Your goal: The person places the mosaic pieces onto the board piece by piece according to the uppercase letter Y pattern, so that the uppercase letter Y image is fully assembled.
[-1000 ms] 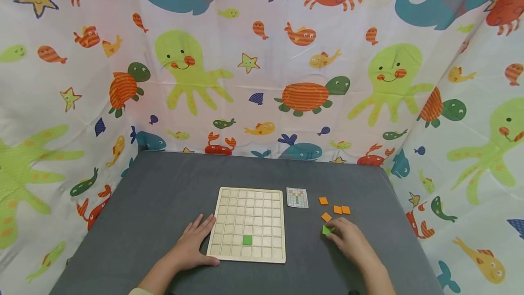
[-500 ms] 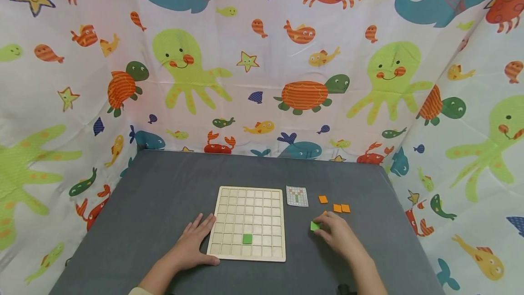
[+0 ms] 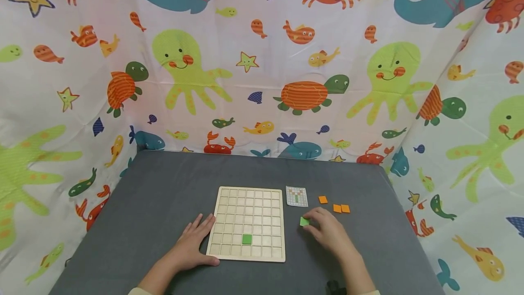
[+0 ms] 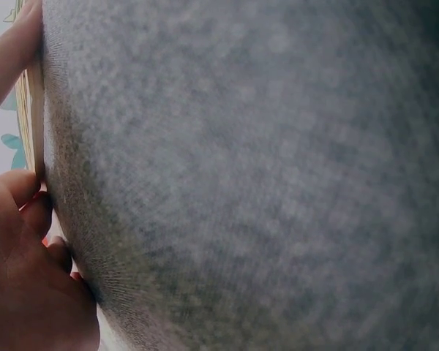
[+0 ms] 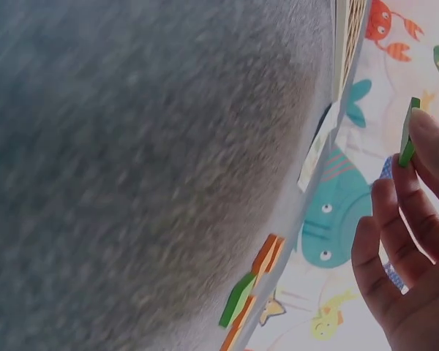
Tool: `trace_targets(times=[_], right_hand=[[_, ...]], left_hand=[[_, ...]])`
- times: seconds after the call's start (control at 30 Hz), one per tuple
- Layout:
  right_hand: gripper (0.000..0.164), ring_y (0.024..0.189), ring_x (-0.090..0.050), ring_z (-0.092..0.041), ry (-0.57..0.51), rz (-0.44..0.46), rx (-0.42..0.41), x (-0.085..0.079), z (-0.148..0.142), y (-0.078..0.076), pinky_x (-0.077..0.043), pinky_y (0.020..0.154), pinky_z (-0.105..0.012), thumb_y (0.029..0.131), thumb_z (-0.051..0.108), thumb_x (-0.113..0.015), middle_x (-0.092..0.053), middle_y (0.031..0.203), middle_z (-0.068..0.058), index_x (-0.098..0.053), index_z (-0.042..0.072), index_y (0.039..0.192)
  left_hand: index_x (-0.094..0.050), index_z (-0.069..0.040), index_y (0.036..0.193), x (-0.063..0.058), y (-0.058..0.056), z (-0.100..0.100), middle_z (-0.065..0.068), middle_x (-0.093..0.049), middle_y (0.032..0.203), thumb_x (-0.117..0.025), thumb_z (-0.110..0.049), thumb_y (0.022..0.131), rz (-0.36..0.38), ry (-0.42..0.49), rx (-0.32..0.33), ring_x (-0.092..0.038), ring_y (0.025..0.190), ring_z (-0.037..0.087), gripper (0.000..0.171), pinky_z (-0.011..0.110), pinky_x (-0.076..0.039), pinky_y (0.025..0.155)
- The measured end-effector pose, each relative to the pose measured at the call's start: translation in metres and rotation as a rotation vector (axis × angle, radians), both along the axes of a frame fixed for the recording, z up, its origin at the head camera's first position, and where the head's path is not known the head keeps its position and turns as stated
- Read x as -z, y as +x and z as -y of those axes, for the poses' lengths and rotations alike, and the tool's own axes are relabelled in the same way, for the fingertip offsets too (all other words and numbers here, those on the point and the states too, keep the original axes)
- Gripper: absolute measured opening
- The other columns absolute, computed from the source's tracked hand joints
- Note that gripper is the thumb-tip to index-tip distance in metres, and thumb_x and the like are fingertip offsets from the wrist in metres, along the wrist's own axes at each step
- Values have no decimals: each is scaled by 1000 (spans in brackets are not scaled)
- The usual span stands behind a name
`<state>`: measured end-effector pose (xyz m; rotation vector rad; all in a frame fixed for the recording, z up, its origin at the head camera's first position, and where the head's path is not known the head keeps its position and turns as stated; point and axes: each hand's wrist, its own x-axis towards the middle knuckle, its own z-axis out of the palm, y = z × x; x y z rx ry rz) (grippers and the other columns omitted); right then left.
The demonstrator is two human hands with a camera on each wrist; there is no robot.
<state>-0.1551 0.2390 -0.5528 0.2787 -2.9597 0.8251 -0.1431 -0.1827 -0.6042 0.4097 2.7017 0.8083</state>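
A wooden grid board (image 3: 229,204) lies on the grey table, with one green tile (image 3: 247,239) set in a cell near its front. My left hand (image 3: 196,236) rests flat on the table against the board's left edge (image 4: 35,110), holding nothing. Just right of the board, my right hand (image 3: 313,220) pinches a second green tile (image 3: 304,221) at its fingertips. In the right wrist view that tile (image 5: 407,135) stands edge-on between the fingers (image 5: 424,139), lifted off the table.
A small pattern card (image 3: 296,196) lies by the board's far right corner. Three orange tiles (image 3: 337,208) sit to its right. The right wrist view shows orange tiles (image 5: 267,252) and a green one (image 5: 238,298) lying flat. Sea-animal curtains enclose the grey table (image 3: 163,185).
My right hand has picked up the green tile and carried it left, from beside the orange tiles towards the board's right edge. The left hand has stayed still.
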Motion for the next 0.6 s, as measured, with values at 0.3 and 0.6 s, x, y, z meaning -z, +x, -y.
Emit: trace_targets(times=[0.3, 0.6], right_hand=[[25, 90, -63, -10, -1, -18, -3, 2, 14, -9, -54, 75, -36, 80, 18, -87, -65, 99, 13, -75, 25, 100], [25, 89, -63, -10, -17, -20, -47, 8, 31, -15, -54, 74, -33, 81, 20, -86, -66, 102, 11, -75, 22, 103]], left_hand=[[-23, -18, 162, 3, -4, 1, 2, -21, 169, -83, -73, 60, 19, -19, 2, -7, 157, 36, 131, 63, -7, 123], [-25, -17, 162, 4, -3, 2, 4, -23, 168, -85, -71, 60, 10, -14, 2, -9, 157, 38, 130, 63, -9, 122]])
